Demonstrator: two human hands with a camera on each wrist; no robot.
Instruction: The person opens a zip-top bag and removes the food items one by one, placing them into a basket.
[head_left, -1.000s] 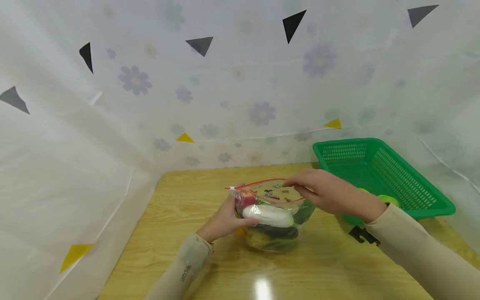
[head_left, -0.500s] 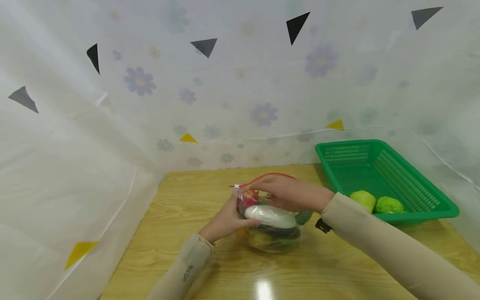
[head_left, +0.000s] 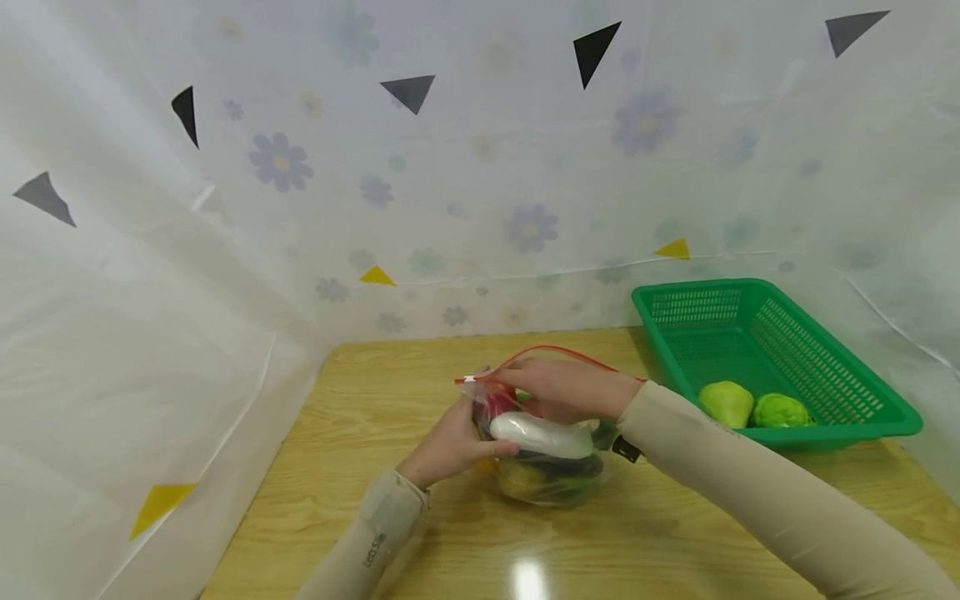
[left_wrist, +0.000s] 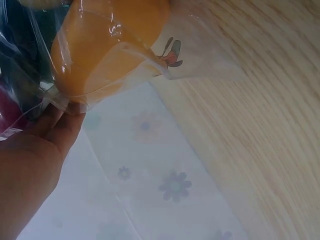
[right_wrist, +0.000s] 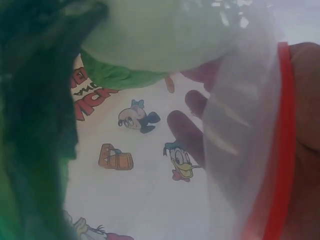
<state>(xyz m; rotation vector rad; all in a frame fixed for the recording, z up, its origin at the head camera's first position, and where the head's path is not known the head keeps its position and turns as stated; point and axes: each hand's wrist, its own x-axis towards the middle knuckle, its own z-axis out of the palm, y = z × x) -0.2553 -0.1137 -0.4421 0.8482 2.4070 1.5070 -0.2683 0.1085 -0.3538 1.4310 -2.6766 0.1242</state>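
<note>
A clear zip bag [head_left: 551, 498] with a red zip edge and a white slider [head_left: 470, 379] stands filled on the table. Through its film show a white oblong vegetable [head_left: 542, 434], a red round fruit [head_left: 497, 402] and a dark long vegetable [head_left: 562, 464]. A smooth orange piece [left_wrist: 105, 45] appears in the left wrist view. My left hand [head_left: 453, 443] grips the bag's left side, thumb in front. Over the front zip edge, my right hand [head_left: 566, 388] reaches into the mouth by the red fruit; its fingers [right_wrist: 187, 130] look extended through the film, its thumb partly hidden.
A green plastic basket [head_left: 862, 421] stands at the right, holding a light green pear-shaped vegetable [head_left: 726, 404] and a round leafy green one [head_left: 782, 411]. The wooden table [head_left: 360, 392] is bounded by white flowered sheeting [head_left: 465, 208] behind and at the sides.
My right hand has moved left from the bag's right side into its mouth. The green vegetables in the basket have come into fuller view. My left hand keeps its grip.
</note>
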